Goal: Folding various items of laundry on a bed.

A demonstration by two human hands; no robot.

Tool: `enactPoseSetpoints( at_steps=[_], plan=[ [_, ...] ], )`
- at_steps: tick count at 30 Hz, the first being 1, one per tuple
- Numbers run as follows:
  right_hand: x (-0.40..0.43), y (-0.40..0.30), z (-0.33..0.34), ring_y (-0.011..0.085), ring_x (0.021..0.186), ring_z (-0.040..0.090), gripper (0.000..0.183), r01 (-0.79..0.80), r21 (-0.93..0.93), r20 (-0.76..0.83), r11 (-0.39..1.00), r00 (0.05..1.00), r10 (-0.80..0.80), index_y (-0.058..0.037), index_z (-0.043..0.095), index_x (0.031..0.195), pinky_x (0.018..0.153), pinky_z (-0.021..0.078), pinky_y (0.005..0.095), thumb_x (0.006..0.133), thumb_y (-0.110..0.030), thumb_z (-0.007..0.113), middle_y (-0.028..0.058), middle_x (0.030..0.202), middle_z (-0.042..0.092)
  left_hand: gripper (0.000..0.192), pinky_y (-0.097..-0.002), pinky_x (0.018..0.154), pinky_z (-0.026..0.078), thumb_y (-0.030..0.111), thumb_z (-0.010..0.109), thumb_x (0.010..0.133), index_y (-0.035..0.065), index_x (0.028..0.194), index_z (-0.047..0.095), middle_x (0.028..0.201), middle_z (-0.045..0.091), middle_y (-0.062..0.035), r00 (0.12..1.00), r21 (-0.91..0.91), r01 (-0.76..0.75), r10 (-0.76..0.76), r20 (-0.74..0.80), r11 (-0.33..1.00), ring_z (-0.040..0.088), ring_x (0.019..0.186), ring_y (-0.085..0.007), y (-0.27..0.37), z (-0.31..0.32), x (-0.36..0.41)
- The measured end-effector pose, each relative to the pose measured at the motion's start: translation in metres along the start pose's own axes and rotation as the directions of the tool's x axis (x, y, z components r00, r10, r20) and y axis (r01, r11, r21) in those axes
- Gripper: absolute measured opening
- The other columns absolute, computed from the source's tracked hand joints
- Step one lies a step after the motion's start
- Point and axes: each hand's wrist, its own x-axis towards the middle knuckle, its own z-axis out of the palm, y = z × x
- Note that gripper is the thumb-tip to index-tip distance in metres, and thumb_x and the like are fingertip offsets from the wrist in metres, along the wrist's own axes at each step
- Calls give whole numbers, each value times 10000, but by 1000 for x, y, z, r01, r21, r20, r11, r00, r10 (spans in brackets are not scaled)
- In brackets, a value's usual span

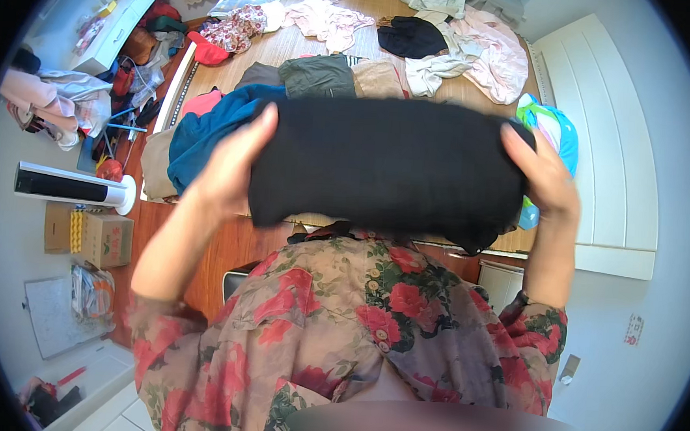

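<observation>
A black cloth bundle, seemingly a folded garment (383, 164), is held up between my two hands in front of my chest. My left hand (236, 155) grips its left end, thumb on top. At the right end, my right hand (546, 168) holds it the same way, its fingers hidden behind the cloth. Behind the bundle a blue garment (214, 130) lies at the near left of the bed (260, 53), beside a beige one (157, 165). A dark green folded garment (318, 76) and a tan one (380, 78) lie just beyond.
Farther back on the bed are a black garment (412, 37), a pale pink sheet-like cloth (497, 59) and a red cap (208, 50). A white tower fan (74, 186) and a cardboard box (106, 239) stand left. A white panelled headboard (604, 148) is at the right.
</observation>
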Motion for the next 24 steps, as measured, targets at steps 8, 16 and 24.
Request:
enactPoseSetpoints(
  at_steps=[8, 16, 24],
  plan=[
    [28, -6, 95, 281, 1131, 543, 393, 499, 4, 430, 867, 782, -452, -73, 548, 1245, 959, 419, 366, 902, -266, 566, 153, 1232, 567, 429, -333, 780, 562, 346, 429, 987, -11, 1198, 542, 1055, 649, -137, 853, -364, 460, -517, -71, 810, 665, 901, -234, -53, 17, -56],
    [7, 50, 152, 212, 1245, 459, 539, -638, 491, 829, 593, 552, -94, -43, 372, 1395, 1048, 341, 330, 997, -406, 338, 110, 1358, 482, 705, -370, 1006, 405, 177, 709, 767, 13, 1374, 388, 1336, 481, -151, 974, 582, -172, 48, 221, 795, 483, 1225, -259, -45, -43, -68],
    [-36, 59, 151, 176, 1144, 539, 522, -669, 654, 674, 354, 727, 129, 4, 410, 1350, 977, 422, 303, 999, -380, 367, 103, 1297, 526, 747, -376, 970, 424, 243, 736, 784, 12, 1388, 364, 1316, 487, -183, 976, 835, -51, 206, -75, 548, 516, 1165, -258, -116, -70, -24]
  ],
)
